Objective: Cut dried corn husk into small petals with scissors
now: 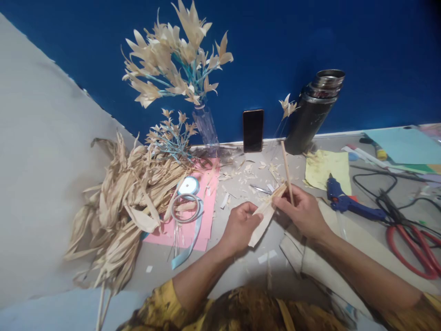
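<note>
A pale strip of dried corn husk (259, 231) slants between my two hands above the table. My left hand (237, 226) pinches its broad lower part between thumb and fingers. At the narrower upper end, my right hand (303, 210) grips the husk with thumb and fingertips. A thin wooden stick (286, 165) also stands upright out of the right hand's fingers; its lower end is hidden. Just behind the husk lies a small pair of metal scissors (261, 189), partly covered.
Dried husks (117, 216) pile up at left, by a ribbon roll (188, 185) on pink paper (203, 230). Husk flowers (179, 55) rise from a clear bottle (206, 128). A phone (253, 131) and flask (312, 115) lean back. At right are a glue gun (354, 207) and red-handled shears (409, 243).
</note>
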Available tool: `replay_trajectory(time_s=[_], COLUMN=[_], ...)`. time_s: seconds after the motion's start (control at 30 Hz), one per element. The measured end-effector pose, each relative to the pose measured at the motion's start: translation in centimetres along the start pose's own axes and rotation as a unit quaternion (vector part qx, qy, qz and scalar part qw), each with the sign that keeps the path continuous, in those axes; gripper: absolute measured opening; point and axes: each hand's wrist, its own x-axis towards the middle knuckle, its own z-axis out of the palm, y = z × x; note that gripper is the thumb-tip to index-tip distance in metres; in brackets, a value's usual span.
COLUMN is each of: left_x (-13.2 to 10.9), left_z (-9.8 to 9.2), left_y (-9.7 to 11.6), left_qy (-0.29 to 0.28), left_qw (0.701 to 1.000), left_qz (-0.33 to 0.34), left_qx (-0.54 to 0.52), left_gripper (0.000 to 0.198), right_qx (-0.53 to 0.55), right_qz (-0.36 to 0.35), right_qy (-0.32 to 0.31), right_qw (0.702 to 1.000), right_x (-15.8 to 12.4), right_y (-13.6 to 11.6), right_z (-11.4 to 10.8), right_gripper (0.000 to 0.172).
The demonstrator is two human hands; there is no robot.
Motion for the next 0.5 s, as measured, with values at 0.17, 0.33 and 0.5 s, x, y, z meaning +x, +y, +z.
replay_trajectory(time_s=[0.17, 0.33, 0.5], left_x=[0.0, -0.1, -0.3], left_z=[0.0, 0.1, 0.5], left_y=[0.2, 0.9, 1.0], left_qy=[0.005, 0.045, 0.097], left_qw=[0.996, 0.994, 0.986], left_qz=[0.077, 0.078, 0.116], left_qx=[0.054, 0.06, 0.067], left_gripper=[0.036, 0.021, 0.02], right_qx=[-0.041, -0.063, -0.109], right_qz=[-0.016, -0.043, -0.079], right_qy=[-0.052, -0.114, -0.083], right_qw=[0.998, 0.991, 0.987], right_x=[-0.2, -0.6, -0.6], right_y=[-0.3, -0.6, -0.6], right_z=[0.3, 0.6, 0.7], right_gripper=[0.027, 0.027, 0.025])
